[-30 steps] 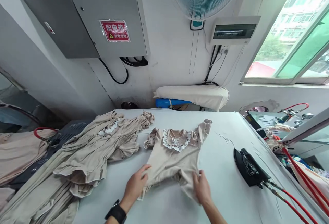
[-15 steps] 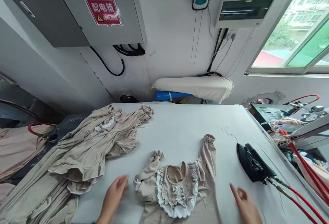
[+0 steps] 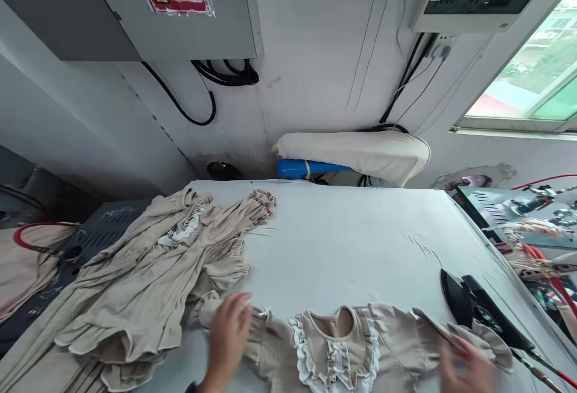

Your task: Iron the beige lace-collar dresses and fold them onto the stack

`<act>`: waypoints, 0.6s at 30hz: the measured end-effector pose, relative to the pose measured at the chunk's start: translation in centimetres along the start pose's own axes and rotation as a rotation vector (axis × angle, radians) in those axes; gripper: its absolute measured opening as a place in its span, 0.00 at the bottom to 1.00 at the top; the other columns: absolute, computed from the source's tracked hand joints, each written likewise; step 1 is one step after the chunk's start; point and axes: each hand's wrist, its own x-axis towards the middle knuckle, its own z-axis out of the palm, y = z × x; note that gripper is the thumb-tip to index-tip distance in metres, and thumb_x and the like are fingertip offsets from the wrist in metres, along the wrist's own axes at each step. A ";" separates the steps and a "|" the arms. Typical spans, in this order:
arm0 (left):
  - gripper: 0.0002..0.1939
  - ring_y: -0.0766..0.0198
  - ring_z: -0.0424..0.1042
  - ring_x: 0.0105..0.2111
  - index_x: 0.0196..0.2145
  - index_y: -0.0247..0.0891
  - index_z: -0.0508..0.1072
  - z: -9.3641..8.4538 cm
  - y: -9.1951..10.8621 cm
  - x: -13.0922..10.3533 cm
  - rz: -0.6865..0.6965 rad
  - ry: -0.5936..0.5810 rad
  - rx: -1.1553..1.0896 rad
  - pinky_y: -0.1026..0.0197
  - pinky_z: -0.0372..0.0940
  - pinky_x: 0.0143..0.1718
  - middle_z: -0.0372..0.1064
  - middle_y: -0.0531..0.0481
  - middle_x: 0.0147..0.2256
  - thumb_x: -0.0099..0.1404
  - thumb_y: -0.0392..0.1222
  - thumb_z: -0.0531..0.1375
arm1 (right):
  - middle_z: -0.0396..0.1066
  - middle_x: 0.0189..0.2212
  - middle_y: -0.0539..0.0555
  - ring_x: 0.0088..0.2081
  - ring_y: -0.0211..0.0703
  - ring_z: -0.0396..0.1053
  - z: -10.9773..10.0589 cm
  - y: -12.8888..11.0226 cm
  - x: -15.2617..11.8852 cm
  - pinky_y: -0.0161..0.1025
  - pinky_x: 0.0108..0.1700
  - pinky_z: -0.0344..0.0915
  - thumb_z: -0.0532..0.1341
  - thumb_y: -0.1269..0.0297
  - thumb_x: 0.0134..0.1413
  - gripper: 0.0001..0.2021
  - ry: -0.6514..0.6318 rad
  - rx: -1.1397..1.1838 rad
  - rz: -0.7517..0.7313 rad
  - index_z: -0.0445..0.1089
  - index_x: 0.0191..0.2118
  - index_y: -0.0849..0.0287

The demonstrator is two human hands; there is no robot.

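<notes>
A beige garment (image 3: 279,345) with a white ruffled bib lies at the bottom of the head view, both sleeves spread sideways. My left hand (image 3: 231,328) is on its left sleeve, fingers bent together; whether it pinches cloth is hidden. My right hand (image 3: 466,364) is blurred at the right sleeve (image 3: 401,336), whose cuff reaches over the black iron (image 3: 484,309). A heap of similar beige garments (image 3: 157,279) lies left of my left hand.
The white table (image 3: 342,231) stretches to the wall. Red hoses run from the iron at the right edge. Behind the table lie a cream padded board (image 3: 356,149) and a blue roll (image 3: 311,168). A dark slatted surface (image 3: 112,222) is at the left.
Both sleeves, bent upward before, now stretch out sideways. My hands have moved from beside the garment onto its sleeves. The camera view has shifted, with the wall boxes higher in the picture.
</notes>
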 end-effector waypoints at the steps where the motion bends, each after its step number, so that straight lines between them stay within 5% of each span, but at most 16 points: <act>1: 0.16 0.52 0.71 0.56 0.51 0.45 0.75 2.1 2.6 0.9 0.075 -0.185 -0.081 0.53 0.63 0.60 0.72 0.44 0.55 0.71 0.46 0.53 | 0.74 0.55 0.63 0.58 0.68 0.69 1.4 -3.1 0.3 0.65 0.61 0.64 0.55 0.38 0.58 0.26 -0.074 0.038 -0.155 0.75 0.52 0.48; 4: 0.12 0.49 0.72 0.49 0.40 0.42 0.79 7.6 9.2 4.0 0.136 -0.667 -0.045 0.51 0.64 0.54 0.75 0.44 0.48 0.58 0.45 0.66 | 0.70 0.60 0.60 0.61 0.64 0.65 5.5 -11.6 3.0 0.59 0.64 0.60 0.63 0.47 0.56 0.21 -0.432 -0.043 -0.392 0.75 0.52 0.50; 7: 0.06 0.53 0.71 0.42 0.30 0.40 0.75 9.2 11.4 5.9 0.150 -0.896 -0.058 0.56 0.63 0.45 0.74 0.48 0.38 0.53 0.41 0.65 | 0.77 0.49 0.56 0.51 0.53 0.71 7.2 -15.3 5.7 0.48 0.56 0.63 0.60 0.60 0.59 0.08 -0.784 -0.095 -0.484 0.75 0.41 0.51; 9: 0.06 0.59 0.69 0.38 0.34 0.40 0.73 8.8 11.1 6.1 0.121 -0.936 -0.205 0.60 0.60 0.39 0.72 0.52 0.35 0.57 0.40 0.61 | 0.78 0.42 0.53 0.44 0.48 0.73 7.0 -15.4 6.7 0.44 0.50 0.64 0.55 0.61 0.64 0.10 -0.853 -0.080 -0.499 0.73 0.43 0.51; 12: 0.10 0.64 0.64 0.32 0.37 0.40 0.69 8.1 10.4 5.8 0.033 -0.937 -0.325 0.63 0.56 0.34 0.67 0.56 0.32 0.56 0.38 0.59 | 0.76 0.48 0.53 0.49 0.49 0.71 6.4 -14.5 7.1 0.44 0.52 0.61 0.61 0.58 0.59 0.13 -0.861 -0.079 -0.536 0.71 0.50 0.50; 15: 0.19 0.66 0.61 0.29 0.42 0.40 0.68 8.4 10.5 5.7 -0.137 -0.976 -0.393 0.63 0.53 0.30 0.64 0.58 0.32 0.50 0.37 0.62 | 0.75 0.46 0.53 0.50 0.50 0.70 6.7 -13.9 7.5 0.43 0.52 0.59 0.66 0.62 0.51 0.09 -0.910 -0.089 -0.582 0.74 0.40 0.51; 18: 0.17 0.66 0.62 0.28 0.41 0.38 0.71 9.0 10.8 5.9 -0.206 -1.029 -0.433 0.63 0.54 0.29 0.64 0.58 0.30 0.54 0.42 0.65 | 0.77 0.37 0.49 0.40 0.45 0.72 7.5 -13.2 8.4 0.38 0.42 0.60 0.59 0.61 0.59 0.05 -0.947 -0.060 -0.566 0.72 0.39 0.51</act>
